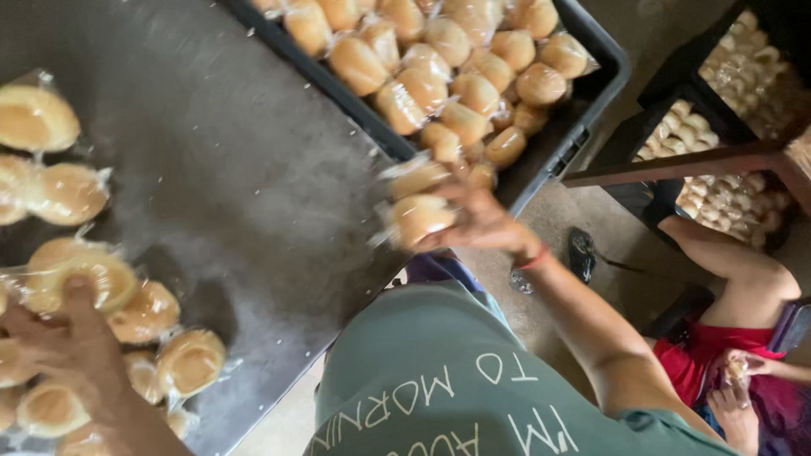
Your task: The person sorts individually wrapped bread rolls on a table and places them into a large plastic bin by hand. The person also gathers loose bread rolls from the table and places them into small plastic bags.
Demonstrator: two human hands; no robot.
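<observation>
Fingers: your right hand (477, 221) is closed around 2 wrapped buns (420, 218) at the table edge, just below the crate (591, 59). Your left hand (72, 346) lies spread on the bun pile (127, 312), thumb pressing 1 wrapped bun; I cannot tell if it grips anything.
Head view: only 1 view. The black crate at top is heaped with wrapped buns. More lie loose along the left side of the table (245, 186).
Risk: the 2 buns sit partly past the table edge, so a loose grip on slick wrap could drop 1 to the floor (608, 270). Pressing on the pile could squash a bun.
Surface: dark grey tabletop, dull, flecked with crumbs.
Room: bare floor below; more crates of buns (718, 127) at right, where another person (743, 338) in red sits holding something small.
</observation>
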